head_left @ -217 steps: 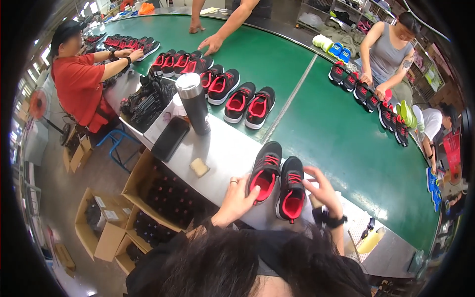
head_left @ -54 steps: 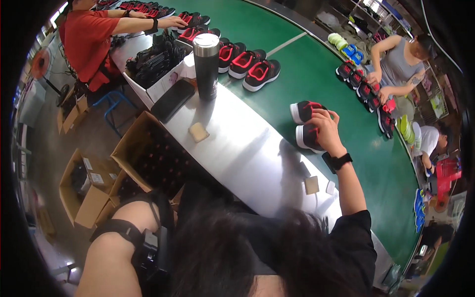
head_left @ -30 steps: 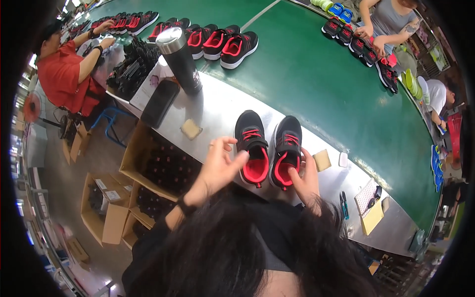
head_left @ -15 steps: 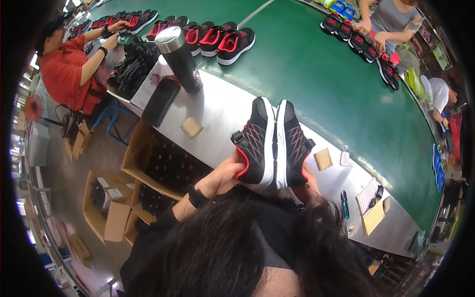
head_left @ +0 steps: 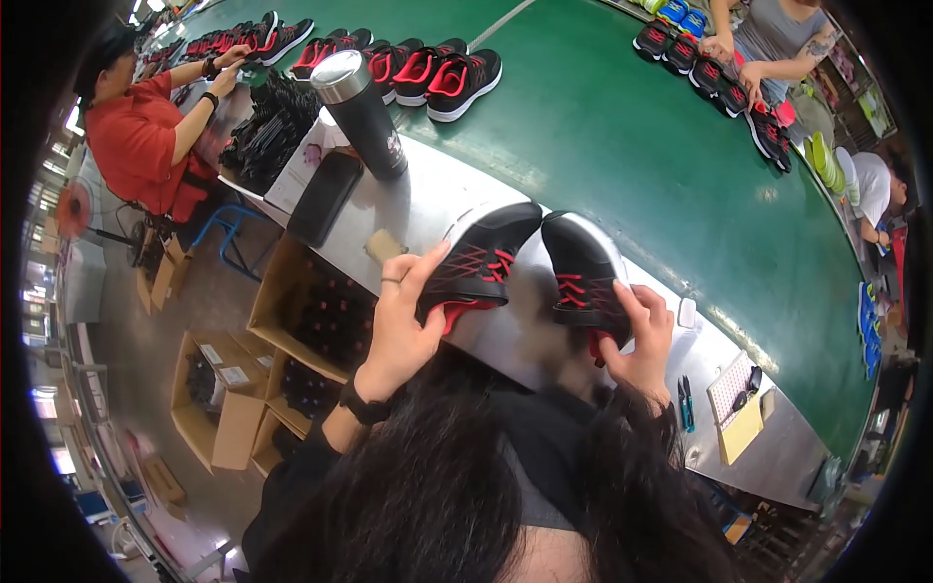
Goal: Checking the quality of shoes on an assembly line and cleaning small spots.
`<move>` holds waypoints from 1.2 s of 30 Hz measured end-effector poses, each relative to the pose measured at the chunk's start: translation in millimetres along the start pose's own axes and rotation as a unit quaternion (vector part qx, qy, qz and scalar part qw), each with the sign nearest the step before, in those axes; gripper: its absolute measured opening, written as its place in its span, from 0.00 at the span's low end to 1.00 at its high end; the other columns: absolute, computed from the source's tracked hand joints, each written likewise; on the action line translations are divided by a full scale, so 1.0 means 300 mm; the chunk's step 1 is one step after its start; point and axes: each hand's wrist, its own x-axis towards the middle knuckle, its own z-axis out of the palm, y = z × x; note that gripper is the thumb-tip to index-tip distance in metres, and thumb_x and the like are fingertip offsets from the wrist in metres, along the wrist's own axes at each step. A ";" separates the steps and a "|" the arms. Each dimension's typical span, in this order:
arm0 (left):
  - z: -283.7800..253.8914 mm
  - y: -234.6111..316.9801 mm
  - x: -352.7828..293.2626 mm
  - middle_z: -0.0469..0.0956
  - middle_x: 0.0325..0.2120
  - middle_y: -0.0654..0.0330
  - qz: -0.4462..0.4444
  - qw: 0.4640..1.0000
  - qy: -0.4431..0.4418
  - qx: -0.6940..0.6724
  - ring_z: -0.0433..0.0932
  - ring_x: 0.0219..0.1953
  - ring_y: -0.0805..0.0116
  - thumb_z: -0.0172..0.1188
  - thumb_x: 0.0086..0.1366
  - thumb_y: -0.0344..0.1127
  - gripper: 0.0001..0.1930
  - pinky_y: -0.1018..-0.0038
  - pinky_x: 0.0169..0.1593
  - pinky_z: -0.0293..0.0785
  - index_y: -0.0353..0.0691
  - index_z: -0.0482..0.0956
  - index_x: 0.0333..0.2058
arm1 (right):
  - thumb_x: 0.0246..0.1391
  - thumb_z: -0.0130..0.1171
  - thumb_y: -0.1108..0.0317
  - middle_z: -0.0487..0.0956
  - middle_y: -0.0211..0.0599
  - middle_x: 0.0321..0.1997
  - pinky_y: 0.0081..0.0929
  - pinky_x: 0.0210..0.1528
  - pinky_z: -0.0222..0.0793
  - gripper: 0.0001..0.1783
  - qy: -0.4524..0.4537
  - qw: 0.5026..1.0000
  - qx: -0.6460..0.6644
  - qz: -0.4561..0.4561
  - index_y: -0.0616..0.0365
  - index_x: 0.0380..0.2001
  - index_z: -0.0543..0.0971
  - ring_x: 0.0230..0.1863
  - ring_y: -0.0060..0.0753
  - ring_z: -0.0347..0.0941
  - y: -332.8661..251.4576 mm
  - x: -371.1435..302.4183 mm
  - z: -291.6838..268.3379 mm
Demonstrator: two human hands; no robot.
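A black sneaker [head_left: 470, 262] with red laces, red lining and a white sole is gripped by my left hand [head_left: 398, 325], thumb near the heel opening and fingers along the sole. My right hand [head_left: 646, 335] holds a matching sneaker [head_left: 586, 267] by its heel end, fingers on the outer side. Both shoes are raised above the metal ledge [head_left: 437, 204], toes pointing away and close together, their uppers turned toward each other. My left wrist wears a black band. A tan sponge block [head_left: 386, 245] lies on the ledge beyond my left hand.
A dark tumbler [head_left: 364, 117] and black case [head_left: 326, 199] stand left on the ledge; teal snips [head_left: 686, 403] and a yellow pad [head_left: 741, 428] lie right. Sneakers [head_left: 465, 83] line the green belt [head_left: 622, 126]. Cardboard boxes [head_left: 233, 428] sit lower left. Co-workers handle shoes at far left and right.
The two sneakers, held sole to sole before, have been parted and turned so their laced uppers show. My hands have moved apart, gripping the outer sides.
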 end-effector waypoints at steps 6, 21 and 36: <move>0.057 -0.028 -0.080 0.66 0.49 0.50 0.021 0.989 -0.028 0.145 0.73 0.48 0.48 0.66 0.50 0.23 0.36 0.63 0.50 0.73 0.47 0.68 0.60 | 0.33 0.71 0.65 0.72 0.34 0.55 0.35 0.54 0.58 0.40 -0.034 0.991 -0.126 0.015 0.40 0.58 0.75 0.53 0.34 0.69 -0.066 -0.023 0.018; 0.083 0.097 -0.047 0.59 0.55 0.52 -0.207 0.834 -0.148 -0.490 0.66 0.59 0.61 0.52 0.70 0.39 0.30 0.62 0.63 0.61 0.37 0.50 0.64 | 0.67 0.46 0.60 0.71 0.42 0.62 0.27 0.40 0.80 0.28 -0.055 0.736 0.596 0.316 0.60 0.66 0.63 0.51 0.29 0.75 -0.083 -0.028 0.045; 0.079 -0.195 0.401 0.81 0.26 0.52 -0.235 0.945 -0.173 -0.149 0.80 0.25 0.63 0.45 0.68 0.36 0.12 0.70 0.34 0.77 0.34 0.71 0.41 | 0.49 0.65 0.65 0.72 0.43 0.49 0.39 0.54 0.64 0.27 -0.109 0.990 0.082 0.038 0.56 0.54 0.73 0.52 0.47 0.68 -0.240 0.025 -0.023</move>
